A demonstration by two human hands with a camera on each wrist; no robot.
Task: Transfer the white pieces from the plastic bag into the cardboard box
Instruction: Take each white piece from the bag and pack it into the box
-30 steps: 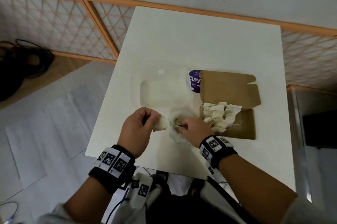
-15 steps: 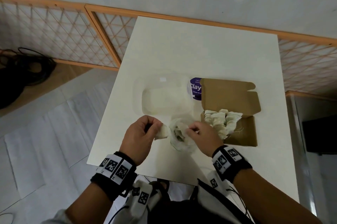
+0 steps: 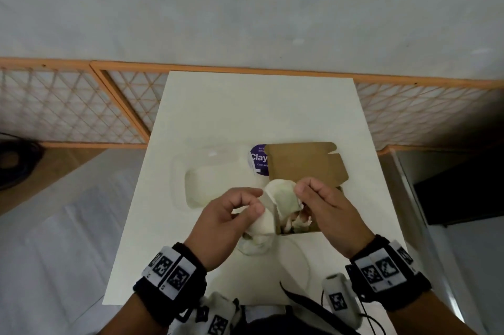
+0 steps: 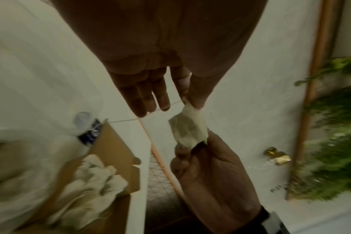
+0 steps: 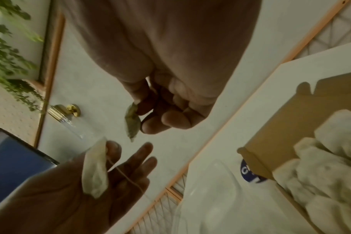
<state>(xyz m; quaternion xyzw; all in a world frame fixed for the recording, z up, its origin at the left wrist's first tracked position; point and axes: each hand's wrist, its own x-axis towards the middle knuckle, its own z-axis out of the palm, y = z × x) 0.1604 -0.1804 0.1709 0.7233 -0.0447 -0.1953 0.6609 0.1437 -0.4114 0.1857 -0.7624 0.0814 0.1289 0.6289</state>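
Observation:
Both hands are lifted above the white table [image 3: 245,116], just in front of the open cardboard box [image 3: 305,162]. My left hand [image 3: 253,203] pinches one white piece [image 5: 95,171] between thumb and forefinger; a thin string trails from it. My right hand [image 3: 298,192] pinches a second white piece [image 3: 282,197] by its edge, close beside the first. Several white pieces [image 4: 94,178] lie heaped in the box. The clear plastic bag [image 3: 212,179] lies flat to the left of the box, with a purple label [image 3: 257,160] at its far right end.
The table's near edge is just below my wrists. An orange-framed lattice fence [image 3: 68,111] runs behind and left of the table. Black cables [image 3: 16,160] lie on the floor at left, and a dark cabinet [image 3: 463,192] stands at right.
Both hands have risen from the bag's mouth on the table and moved right, toward the box. Each carries a white piece; the right hand's piece is now clear of the bag.

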